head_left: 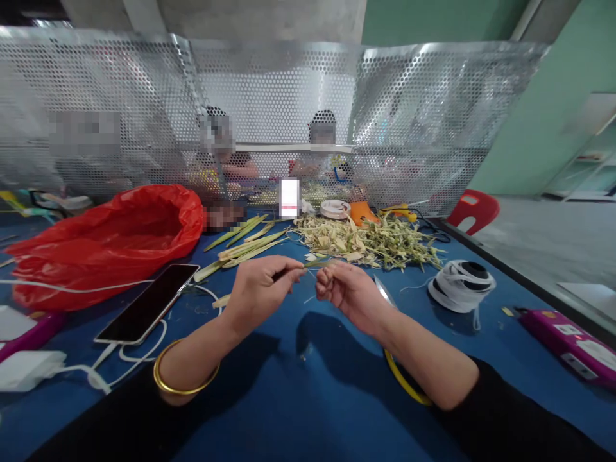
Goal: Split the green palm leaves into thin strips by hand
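Above the middle of the blue table (289,398), my left hand (262,285) pinches a thin green leaf strip (316,263) between thumb and fingers. The strip runs from those fingertips to behind my right hand (353,292). My right hand is closed with its fingers curled, and what they grip is hidden. A fine pale thread seems to show in the narrow gap between both hands. Long pale-green leaf stalks (250,250) lie beyond my left hand. Behind my right hand spreads a heap of cut or knotted leaf pieces (356,240).
At left are a red plastic bag (110,244), a phone (149,305) and white cables. A blade with a yellow handle (407,382) lies under my right forearm. A wound white cord (462,285) and purple power strip (568,340) sit right. People sit behind a perforated screen (409,115).
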A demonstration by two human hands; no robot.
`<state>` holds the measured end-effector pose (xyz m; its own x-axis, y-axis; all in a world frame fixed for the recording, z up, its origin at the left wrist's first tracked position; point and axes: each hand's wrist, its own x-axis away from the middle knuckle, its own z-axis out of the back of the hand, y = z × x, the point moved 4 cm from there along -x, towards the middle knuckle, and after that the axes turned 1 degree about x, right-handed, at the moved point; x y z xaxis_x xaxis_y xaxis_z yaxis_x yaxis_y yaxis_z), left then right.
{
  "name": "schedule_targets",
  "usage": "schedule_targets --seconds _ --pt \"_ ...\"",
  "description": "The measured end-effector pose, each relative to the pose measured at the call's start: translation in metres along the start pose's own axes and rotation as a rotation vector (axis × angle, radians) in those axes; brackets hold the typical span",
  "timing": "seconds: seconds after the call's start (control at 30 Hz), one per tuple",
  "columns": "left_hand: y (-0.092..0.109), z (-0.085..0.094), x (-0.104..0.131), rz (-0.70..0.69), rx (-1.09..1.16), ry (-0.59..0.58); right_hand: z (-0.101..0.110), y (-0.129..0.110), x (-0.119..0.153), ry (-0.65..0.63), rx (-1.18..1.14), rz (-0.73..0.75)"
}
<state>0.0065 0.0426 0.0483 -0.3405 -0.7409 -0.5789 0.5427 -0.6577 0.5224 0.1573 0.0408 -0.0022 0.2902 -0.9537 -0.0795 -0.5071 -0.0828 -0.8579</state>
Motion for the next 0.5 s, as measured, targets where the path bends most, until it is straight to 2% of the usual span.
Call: schedule_targets --seconds 0.07,0.13,0.2,0.27,0.33,0.37,0.43,0.5 --pt "-0.005 0.000 0.000 0.049 -0.081 0.060 -0.008 0.003 0.006 -0.005 0.136 0.066" --pt "-0.007 -0.003 0.000 0.005 -0.230 0.036 -0.017 0.003 0.013 -0.019 0.397 0.170" --pt "-0.007 -0.011 0.001 -0.082 -0.418 -0.106 -0.025 -0.001 0.020 -0.057 0.668 0.267" --pt "-0.005 -0.023 0.005 -0.211 -0.536 -0.336 -0.026 -0.005 0.023 -0.078 0.780 0.295" --pt "0.001 -0.030 0.010 -0.368 -0.501 -0.522 -0.020 -0.010 0.019 -0.057 0.684 0.236" --pt "0.006 -0.030 0.012 -0.432 -0.429 -0.561 -0.015 -0.012 0.016 -0.035 0.579 0.185" --pt "0.012 -0.024 0.011 -0.451 -0.236 -0.517 -0.005 -0.014 0.008 0.006 0.330 0.077" --pt "0.011 -0.014 0.005 -0.285 -0.055 -0.346 0.000 -0.013 0.003 0.015 0.111 0.003"
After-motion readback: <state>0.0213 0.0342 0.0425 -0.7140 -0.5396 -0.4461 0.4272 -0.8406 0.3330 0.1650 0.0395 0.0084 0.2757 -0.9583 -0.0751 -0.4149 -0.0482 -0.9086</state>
